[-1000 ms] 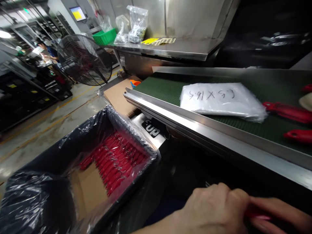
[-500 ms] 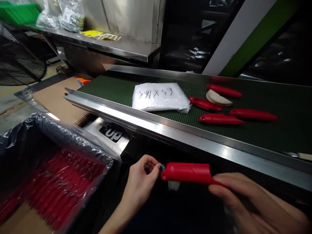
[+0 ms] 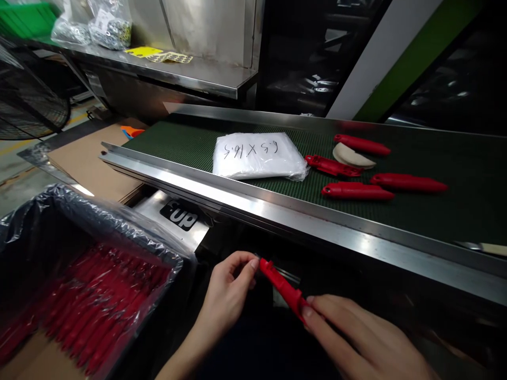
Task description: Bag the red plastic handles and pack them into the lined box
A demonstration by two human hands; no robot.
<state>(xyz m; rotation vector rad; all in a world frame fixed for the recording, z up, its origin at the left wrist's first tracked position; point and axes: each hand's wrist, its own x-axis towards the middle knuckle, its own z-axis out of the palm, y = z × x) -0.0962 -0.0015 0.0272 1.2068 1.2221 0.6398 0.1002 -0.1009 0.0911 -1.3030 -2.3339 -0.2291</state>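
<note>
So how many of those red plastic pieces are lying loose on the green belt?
4. One at the back, one beside the white bag, one nearest the front rail, one farthest right. None seems hidden.

Factory floor of grey concrete (image 3: 16, 174) with yellow lines at far left. Steel counter (image 3: 190, 79) against a metal wall (image 3: 206, 26) at the back. Black fan (image 3: 27, 105) beside the counter's left end. Green-and-white pillar (image 3: 396, 58) slanting at upper right, dim machinery behind.

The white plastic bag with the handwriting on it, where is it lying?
The white plastic bag lies flat on the green conveyor belt, left of the loose red handles.
</note>
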